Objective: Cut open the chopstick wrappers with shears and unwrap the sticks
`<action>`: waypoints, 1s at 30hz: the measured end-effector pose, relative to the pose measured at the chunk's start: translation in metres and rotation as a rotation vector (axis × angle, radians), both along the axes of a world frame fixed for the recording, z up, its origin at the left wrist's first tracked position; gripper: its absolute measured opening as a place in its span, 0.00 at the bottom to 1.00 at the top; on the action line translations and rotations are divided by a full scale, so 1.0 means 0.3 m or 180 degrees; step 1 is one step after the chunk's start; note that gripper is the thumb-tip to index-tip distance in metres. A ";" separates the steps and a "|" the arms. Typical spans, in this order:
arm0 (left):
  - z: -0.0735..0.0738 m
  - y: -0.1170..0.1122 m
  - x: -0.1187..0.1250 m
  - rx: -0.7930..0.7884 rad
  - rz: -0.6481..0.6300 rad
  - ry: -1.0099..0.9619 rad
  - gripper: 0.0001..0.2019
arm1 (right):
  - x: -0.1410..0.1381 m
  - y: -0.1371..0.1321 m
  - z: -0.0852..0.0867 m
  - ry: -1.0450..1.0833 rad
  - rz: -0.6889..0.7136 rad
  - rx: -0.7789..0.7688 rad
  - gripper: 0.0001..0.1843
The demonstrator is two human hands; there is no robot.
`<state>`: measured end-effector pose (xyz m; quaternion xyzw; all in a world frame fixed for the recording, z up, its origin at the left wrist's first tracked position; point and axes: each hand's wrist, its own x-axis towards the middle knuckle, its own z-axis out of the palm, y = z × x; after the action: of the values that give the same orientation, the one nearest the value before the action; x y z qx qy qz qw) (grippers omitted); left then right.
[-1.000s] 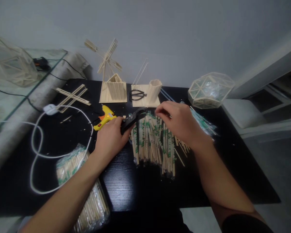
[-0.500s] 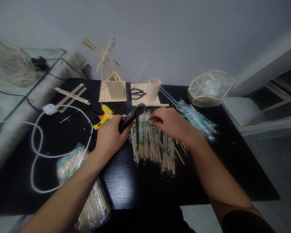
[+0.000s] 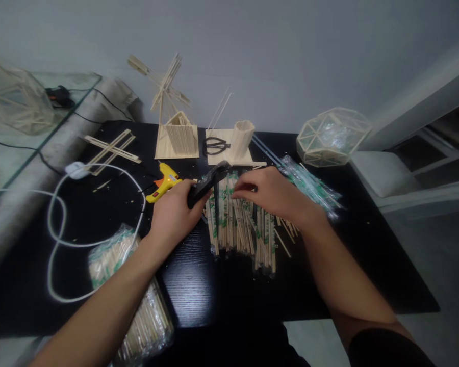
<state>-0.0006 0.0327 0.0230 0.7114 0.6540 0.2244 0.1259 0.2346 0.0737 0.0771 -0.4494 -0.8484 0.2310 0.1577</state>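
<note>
My left hand is wrapped round a black hand tool with a curved head, which points up and to the right; its exact kind is unclear. Over the top end of a heap of chopsticks in clear and green wrappers, the fingers of my right hand are pinched together. Whatever they may hold is hidden. Just beyond my left hand lies a yellow glue gun. Loose bare sticks poke out to the right of the heap.
Behind stand a stick windmill on a base, black scissors and a stick cup. Empty wrappers and a faceted stick frame are at right. At left are a white cable, crossed sticks and a chopstick pack.
The right fingers have shifted very slightly to the left over the wrapped chopsticks. The left hand keeps the black tool in almost the same place, and the view has moved a little.
</note>
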 end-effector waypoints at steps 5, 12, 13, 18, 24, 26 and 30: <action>-0.002 0.001 -0.001 0.0004 -0.0039 -0.0023 0.20 | 0.045 0.012 0.012 -0.0275 -0.0465 0.0258 0.08; 0.001 0.000 -0.001 -0.0051 -0.0067 0.0021 0.20 | 0.143 0.071 -0.057 -0.1158 -0.1053 -0.0150 0.11; 0.001 0.000 -0.002 -0.0056 -0.0070 0.0013 0.20 | 0.152 0.079 -0.067 -0.1187 -0.1115 -0.0195 0.12; 0.001 0.001 -0.004 -0.0055 -0.0074 -0.0079 0.20 | 0.188 0.109 -0.080 -0.1178 -0.1533 -0.0165 0.12; 0.000 0.002 -0.004 -0.0050 -0.0093 -0.0114 0.21 | 0.200 0.127 -0.065 -0.1418 -0.1779 -0.0316 0.09; -0.001 0.002 -0.004 -0.0049 -0.0092 -0.0128 0.21 | 0.200 0.133 -0.066 -0.1577 -0.1795 -0.0511 0.08; -0.002 0.001 -0.005 -0.0049 -0.0097 -0.0077 0.21 | 0.208 0.147 -0.081 -0.1852 -0.1771 -0.0865 0.05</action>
<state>-0.0021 0.0331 0.0222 0.7175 0.6433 0.2260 0.1427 0.2970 0.1180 0.0527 -0.7244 -0.6658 0.1530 -0.0926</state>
